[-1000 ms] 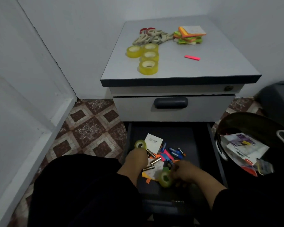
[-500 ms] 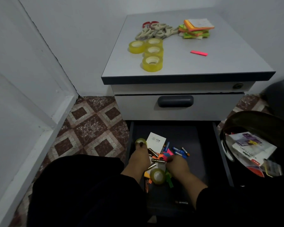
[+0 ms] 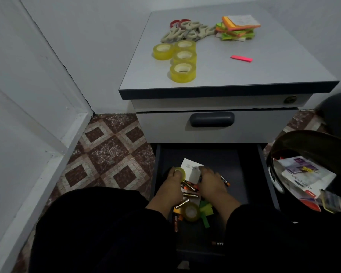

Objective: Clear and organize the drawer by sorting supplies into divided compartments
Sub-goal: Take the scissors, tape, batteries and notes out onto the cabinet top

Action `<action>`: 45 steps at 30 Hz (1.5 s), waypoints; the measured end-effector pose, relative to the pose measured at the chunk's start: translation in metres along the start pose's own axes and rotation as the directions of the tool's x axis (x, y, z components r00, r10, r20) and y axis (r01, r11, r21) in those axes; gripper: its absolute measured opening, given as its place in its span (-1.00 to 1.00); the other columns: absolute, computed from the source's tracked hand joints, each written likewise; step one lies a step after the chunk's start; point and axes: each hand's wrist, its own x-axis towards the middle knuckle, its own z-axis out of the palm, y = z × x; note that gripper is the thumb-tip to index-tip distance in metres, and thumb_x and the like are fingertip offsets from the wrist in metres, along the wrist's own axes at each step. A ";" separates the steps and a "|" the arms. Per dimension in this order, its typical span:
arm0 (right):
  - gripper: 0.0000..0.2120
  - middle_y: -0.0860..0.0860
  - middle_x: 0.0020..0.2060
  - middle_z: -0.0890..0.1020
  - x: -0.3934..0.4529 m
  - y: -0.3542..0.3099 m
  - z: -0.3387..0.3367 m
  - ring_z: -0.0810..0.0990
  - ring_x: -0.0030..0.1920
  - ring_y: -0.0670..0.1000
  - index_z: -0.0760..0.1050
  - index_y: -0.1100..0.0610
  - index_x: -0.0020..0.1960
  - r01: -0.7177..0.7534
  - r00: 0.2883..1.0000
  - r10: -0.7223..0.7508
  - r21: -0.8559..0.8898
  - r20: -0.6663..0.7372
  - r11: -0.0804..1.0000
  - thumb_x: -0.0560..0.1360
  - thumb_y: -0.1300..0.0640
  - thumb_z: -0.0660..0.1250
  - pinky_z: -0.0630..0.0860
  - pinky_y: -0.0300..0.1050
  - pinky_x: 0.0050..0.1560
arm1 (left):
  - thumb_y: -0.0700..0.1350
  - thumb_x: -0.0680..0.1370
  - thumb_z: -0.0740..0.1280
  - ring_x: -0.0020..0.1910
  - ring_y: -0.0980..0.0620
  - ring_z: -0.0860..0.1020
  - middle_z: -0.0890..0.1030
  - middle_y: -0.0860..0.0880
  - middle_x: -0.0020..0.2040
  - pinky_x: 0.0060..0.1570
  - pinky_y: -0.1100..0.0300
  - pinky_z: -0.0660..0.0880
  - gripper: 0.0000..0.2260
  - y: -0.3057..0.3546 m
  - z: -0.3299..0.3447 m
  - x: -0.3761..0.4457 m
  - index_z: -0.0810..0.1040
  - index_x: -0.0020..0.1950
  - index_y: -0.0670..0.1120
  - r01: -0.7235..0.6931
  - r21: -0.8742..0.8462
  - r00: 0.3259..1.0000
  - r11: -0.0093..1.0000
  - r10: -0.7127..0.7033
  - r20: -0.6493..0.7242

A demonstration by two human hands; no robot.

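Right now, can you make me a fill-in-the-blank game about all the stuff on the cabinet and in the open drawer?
1. On the cabinet top stand ____ yellow tape rolls.
2. The left hand grips a small roll of ____ in the open drawer.
3. The lone strip lying on the cabinet top is coloured ____.
4. The scissors lie to the ____ of the sticky notes stack.

Missing words: four; tape; pink; left

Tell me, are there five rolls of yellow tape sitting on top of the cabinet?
No, only four yellow tape rolls sit on the cabinet top, clustered beside the scissors.
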 end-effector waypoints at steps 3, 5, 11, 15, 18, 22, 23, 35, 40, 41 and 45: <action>-0.34 0.09 0.52 0.14 0.015 -0.004 -0.009 0.21 0.43 0.21 0.03 0.11 0.54 0.007 0.994 -0.001 -0.059 0.105 0.998 0.52 0.17 0.22 0.27 0.09 0.38 | -0.32 0.45 0.36 0.39 -0.12 0.34 -0.02 -0.05 0.57 0.26 0.19 0.36 -0.47 -0.003 0.002 0.001 0.30 0.38 -0.11 -0.010 0.002 1.000 1.000 0.010 0.006; -0.35 0.10 0.48 0.24 0.018 -0.003 -0.016 0.24 0.40 0.22 0.02 0.10 0.54 -0.022 0.995 0.028 -0.068 0.097 0.997 0.52 0.20 0.21 0.29 0.09 0.33 | -0.33 0.44 0.36 0.37 -0.12 0.36 0.01 -0.03 0.56 0.29 0.13 0.38 -0.44 -0.004 0.002 0.002 0.30 0.39 -0.11 -0.005 -0.004 1.000 1.000 0.005 0.026; -0.61 0.13 0.23 0.50 0.027 0.012 -0.023 0.39 0.26 0.17 0.40 0.11 0.34 -0.080 0.997 0.081 -0.072 0.015 0.994 0.52 0.13 0.27 0.37 -0.04 0.16 | -0.30 0.41 0.42 0.38 -0.14 0.33 0.11 -0.08 0.50 0.25 0.13 0.36 -0.36 0.000 -0.005 0.007 0.26 0.44 -0.16 0.005 0.056 0.996 0.998 -0.010 0.090; -0.73 0.11 0.16 0.59 0.028 0.019 -0.025 0.48 0.21 0.17 0.58 0.06 0.16 -0.134 0.990 0.129 0.091 0.054 0.987 0.50 0.01 0.35 0.42 -0.04 0.16 | -0.32 0.44 0.37 0.35 -0.11 0.37 0.13 -0.08 0.51 0.27 0.15 0.37 -0.47 0.001 0.000 0.004 0.34 0.39 -0.15 -0.014 0.036 0.999 0.999 0.013 0.041; -0.74 0.17 0.12 0.59 0.024 0.020 -0.031 0.55 0.09 0.14 0.53 0.19 0.18 -0.206 0.975 0.222 0.406 0.009 0.890 0.53 0.12 0.34 0.45 -0.15 -0.10 | -0.33 0.51 0.28 0.31 -0.11 0.42 0.03 -0.08 0.56 0.24 0.19 0.37 -0.59 -0.001 0.002 0.002 0.38 0.36 -0.18 -0.004 0.073 0.999 0.997 0.007 -0.042; -0.74 0.21 0.14 0.54 0.012 0.027 -0.039 0.48 -0.05 0.06 0.43 0.28 0.23 -0.227 0.946 0.321 0.640 -0.032 0.734 0.56 0.24 0.26 0.38 -0.17 -0.19 | -0.26 0.56 0.25 0.18 -0.14 0.51 0.11 -0.13 0.52 0.12 0.14 0.46 -0.74 -0.002 -0.003 -0.003 0.48 0.24 -0.20 -0.002 0.173 0.997 0.985 0.016 -0.082; -0.76 0.22 0.12 0.54 0.007 0.031 -0.039 0.49 -0.06 0.07 0.42 0.28 0.22 -0.241 0.941 0.339 0.668 -0.018 0.704 0.56 0.26 0.26 0.39 -0.16 -0.19 | -0.24 0.55 0.26 0.10 -0.14 0.54 0.22 -0.13 0.44 0.08 0.11 0.48 -0.77 0.001 -0.006 -0.006 0.49 0.21 -0.19 -0.013 0.169 0.996 0.986 0.027 -0.079; -0.89 0.09 -0.04 0.55 -0.036 0.045 -0.029 0.52 -0.03 0.05 0.53 0.15 0.03 -0.206 0.963 0.110 0.404 0.247 0.891 0.50 0.25 0.32 0.38 -0.18 -0.08 | -0.21 0.52 0.27 0.12 -0.12 0.52 0.57 -0.14 0.12 -0.01 0.09 0.43 -0.81 0.023 -0.004 -0.036 0.53 0.13 -0.16 -0.196 0.413 0.951 0.889 0.071 0.300; -0.83 0.03 0.01 0.56 -0.041 0.030 -0.023 0.52 0.00 0.01 0.53 0.12 0.11 -0.134 0.947 0.019 0.338 0.322 0.932 0.52 0.19 0.29 0.44 -0.18 -0.11 | -0.21 0.55 0.22 0.06 -0.16 0.57 0.59 -0.19 0.10 0.04 0.03 0.51 -0.81 0.013 -0.016 -0.024 0.56 0.07 -0.22 -0.123 0.512 0.963 0.850 -0.023 0.269; -0.84 0.02 0.02 0.57 -0.041 0.029 -0.020 0.53 0.00 0.00 0.53 0.08 0.09 -0.122 0.946 0.016 0.310 0.323 0.943 0.51 0.15 0.31 0.46 -0.17 -0.08 | -0.23 0.55 0.20 0.08 -0.15 0.56 0.57 -0.18 0.13 0.06 0.03 0.51 -0.80 0.011 -0.018 -0.021 0.55 0.11 -0.21 -0.100 0.514 0.975 0.852 -0.019 0.221; -0.73 -0.02 0.06 0.56 -0.046 0.022 -0.011 0.54 0.07 0.00 0.48 -0.03 0.14 -0.039 0.956 -0.007 0.153 0.292 0.987 0.45 0.01 0.36 0.53 -0.07 0.08 | -0.29 0.55 0.20 0.16 -0.16 0.51 0.38 -0.15 0.33 0.12 0.08 0.47 -0.63 0.007 -0.020 -0.014 0.39 0.36 -0.15 -0.058 0.353 0.997 0.934 0.036 0.067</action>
